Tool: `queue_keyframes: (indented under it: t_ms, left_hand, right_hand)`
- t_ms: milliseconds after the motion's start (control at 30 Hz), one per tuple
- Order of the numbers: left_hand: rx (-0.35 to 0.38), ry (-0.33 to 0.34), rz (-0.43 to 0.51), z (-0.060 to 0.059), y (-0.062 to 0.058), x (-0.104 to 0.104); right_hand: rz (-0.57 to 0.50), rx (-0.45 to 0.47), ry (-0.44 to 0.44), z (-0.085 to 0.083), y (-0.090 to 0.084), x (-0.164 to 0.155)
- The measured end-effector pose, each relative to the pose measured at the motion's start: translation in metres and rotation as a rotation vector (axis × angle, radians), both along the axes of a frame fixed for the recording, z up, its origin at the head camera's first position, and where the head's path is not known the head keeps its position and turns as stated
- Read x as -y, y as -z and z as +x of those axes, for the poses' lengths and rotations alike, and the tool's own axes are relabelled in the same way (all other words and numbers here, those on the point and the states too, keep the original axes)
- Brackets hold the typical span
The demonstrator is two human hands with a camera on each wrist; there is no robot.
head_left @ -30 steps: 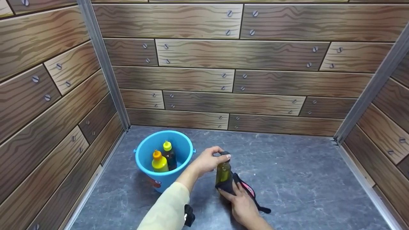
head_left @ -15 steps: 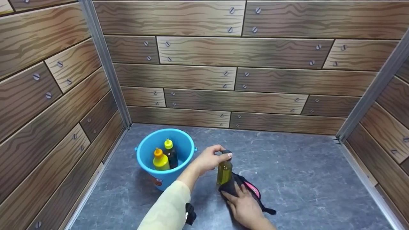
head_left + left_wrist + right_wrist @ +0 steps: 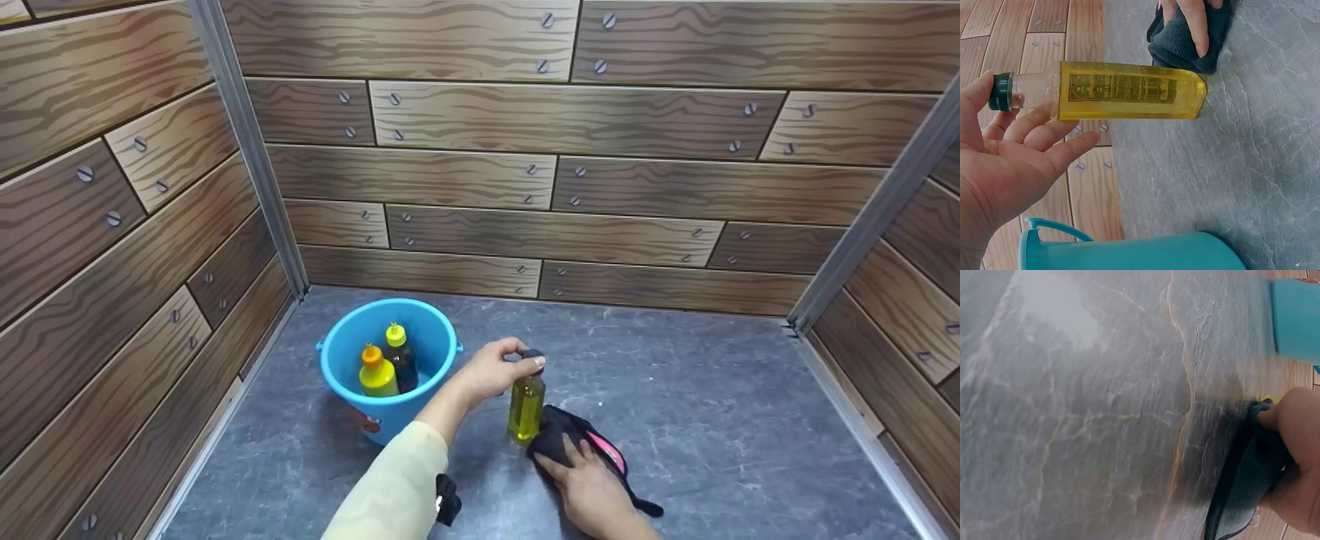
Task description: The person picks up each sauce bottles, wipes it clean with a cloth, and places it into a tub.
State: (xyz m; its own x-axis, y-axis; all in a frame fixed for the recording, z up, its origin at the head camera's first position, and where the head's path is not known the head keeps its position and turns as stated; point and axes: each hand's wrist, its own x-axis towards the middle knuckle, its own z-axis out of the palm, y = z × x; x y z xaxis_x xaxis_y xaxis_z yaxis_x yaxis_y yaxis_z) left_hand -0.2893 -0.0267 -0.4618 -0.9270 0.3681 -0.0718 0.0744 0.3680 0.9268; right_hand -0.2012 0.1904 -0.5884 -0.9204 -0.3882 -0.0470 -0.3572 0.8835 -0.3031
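Note:
A clear bottle of yellow oil [image 3: 526,405] with a black cap stands upright on the grey floor, right of the blue bucket [image 3: 341,375]. My left hand [image 3: 517,360] pinches its cap from above; the left wrist view shows the bottle [image 3: 1129,90] with my thumb at the cap [image 3: 1000,91] and my left hand [image 3: 1044,121] behind the neck. My right hand [image 3: 562,459] presses flat, fingers straight, on a dark cloth [image 3: 555,435] with a pink part, just right of the bottle's base. The cloth [image 3: 1244,484] also shows under my fingers [image 3: 1297,419].
Inside the bucket stand a yellow bottle with an orange cap [image 3: 374,375] and a dark bottle with a yellow cap [image 3: 398,358]. Wood-pattern walls [image 3: 555,180] close in the left, back and right sides. Grey floor [image 3: 712,420] lies open to the right.
My right hand and the cloth slid down off the bottle's lower part onto the floor beside it, leaving the bottle's base uncovered. My left hand kept its hold on the cap.

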Motion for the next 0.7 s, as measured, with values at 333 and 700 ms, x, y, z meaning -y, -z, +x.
queue_keyframes:
  t_ms: [333,700]
  left_hand:
    - [0.005,-0.006,0.007,-0.001,0.001,-0.002]
    - [0.022,-0.018,-0.005,0.001,-0.002,-0.001]
  right_hand:
    - [-0.024,-0.126,0.068,0.007,0.005,-0.01]
    - [-0.195,-0.376,0.117,0.017,0.012,-0.02]
